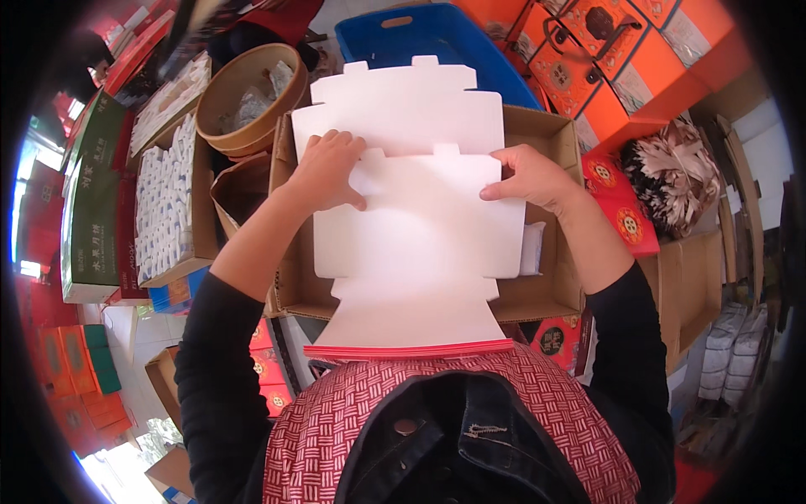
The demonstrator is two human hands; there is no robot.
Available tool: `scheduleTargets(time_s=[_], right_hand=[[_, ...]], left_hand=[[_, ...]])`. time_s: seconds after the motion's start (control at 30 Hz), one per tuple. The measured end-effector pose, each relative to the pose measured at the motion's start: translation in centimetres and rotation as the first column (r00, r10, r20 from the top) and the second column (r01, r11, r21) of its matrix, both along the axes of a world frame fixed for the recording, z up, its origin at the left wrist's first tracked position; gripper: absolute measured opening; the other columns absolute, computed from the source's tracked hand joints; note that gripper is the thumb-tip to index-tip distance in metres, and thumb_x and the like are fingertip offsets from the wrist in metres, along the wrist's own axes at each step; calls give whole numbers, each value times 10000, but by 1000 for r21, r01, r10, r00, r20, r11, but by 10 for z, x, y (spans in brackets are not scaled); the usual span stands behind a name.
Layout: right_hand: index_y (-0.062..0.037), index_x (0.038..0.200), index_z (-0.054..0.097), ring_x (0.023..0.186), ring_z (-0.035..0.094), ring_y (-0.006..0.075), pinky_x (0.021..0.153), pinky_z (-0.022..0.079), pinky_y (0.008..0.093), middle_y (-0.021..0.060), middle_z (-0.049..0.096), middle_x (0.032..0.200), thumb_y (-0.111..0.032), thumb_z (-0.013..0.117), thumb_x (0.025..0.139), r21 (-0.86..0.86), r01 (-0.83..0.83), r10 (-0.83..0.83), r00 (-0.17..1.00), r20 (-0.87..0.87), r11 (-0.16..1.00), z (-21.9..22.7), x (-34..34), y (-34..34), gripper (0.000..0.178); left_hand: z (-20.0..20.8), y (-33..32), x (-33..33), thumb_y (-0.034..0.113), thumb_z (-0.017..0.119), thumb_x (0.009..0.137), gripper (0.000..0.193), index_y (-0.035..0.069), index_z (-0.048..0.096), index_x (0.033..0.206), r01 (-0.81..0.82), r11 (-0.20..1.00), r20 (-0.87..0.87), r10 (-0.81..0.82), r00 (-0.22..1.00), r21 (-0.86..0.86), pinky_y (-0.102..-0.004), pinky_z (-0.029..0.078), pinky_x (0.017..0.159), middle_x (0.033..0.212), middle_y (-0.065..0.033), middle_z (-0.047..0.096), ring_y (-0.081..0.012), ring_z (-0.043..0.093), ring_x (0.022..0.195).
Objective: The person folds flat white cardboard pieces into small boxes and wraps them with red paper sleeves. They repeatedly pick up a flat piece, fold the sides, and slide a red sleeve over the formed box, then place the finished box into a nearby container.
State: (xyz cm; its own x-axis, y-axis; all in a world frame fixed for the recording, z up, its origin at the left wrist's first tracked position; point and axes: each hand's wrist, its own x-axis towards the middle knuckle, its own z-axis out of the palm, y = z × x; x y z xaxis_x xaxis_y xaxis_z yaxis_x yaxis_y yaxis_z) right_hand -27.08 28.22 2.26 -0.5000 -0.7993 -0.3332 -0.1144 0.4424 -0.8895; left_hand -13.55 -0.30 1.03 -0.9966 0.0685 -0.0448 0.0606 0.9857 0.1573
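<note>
A white cardboard box blank (pixel 426 220) with cut tabs and flaps lies spread out before me. Its near edge, lined in red, reaches my patterned red apron. On the left part of the cardboard rests my left hand (pixel 329 170), open, its thumb spread well away from the bent fingers. My right hand (pixel 537 176) pinches the right edge of the blank, thumb on top; some of its fingers are hidden. The far white panel (pixel 411 118) stretches beyond both hands; whether it is a second blank, I cannot tell. Underneath is an open brown carton (pixel 550 294).
Behind the carton lies a blue plastic crate (pixel 428 38). To the left stand a round tub (pixel 206 126) with clear plastic and a box of small white packets (pixel 164 206). Orange gift boxes (pixel 562 80) stack at the far right, above a brown ribbon-like bundle (pixel 676 176).
</note>
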Motion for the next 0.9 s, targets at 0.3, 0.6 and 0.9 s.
scheduleTargets(time_s=[0.3,0.6,0.9], right_hand=[[24,813,639,678,598,275,639,466,386,172,628,730,-158,725,654,289,-374,472,742,-476,881,14,-13,-69,257],[-38,919,651,903,609,328,764,491,423,157,652,899,-91,638,704,462,-212,484,617,-620,861,14,17,-74,222],[-46,764,549,797,573,283,653,478,395,106,549,786,-60,605,718,234,-176,288,417,-862,956,-17,45,-61,74]], left_hand=[[18,-2,-5,176,818,595,499,15,557,988,-103,950,210,41,977,295,-363,456,807,929,-129,608,-309,574,902],[12,3,-18,153,736,681,402,-24,663,1034,-109,937,406,-37,913,332,-349,492,810,930,-184,676,-299,639,874],[-6,14,9,73,603,772,204,12,653,961,42,975,148,-76,986,219,-384,489,781,883,-164,631,-303,605,882]])
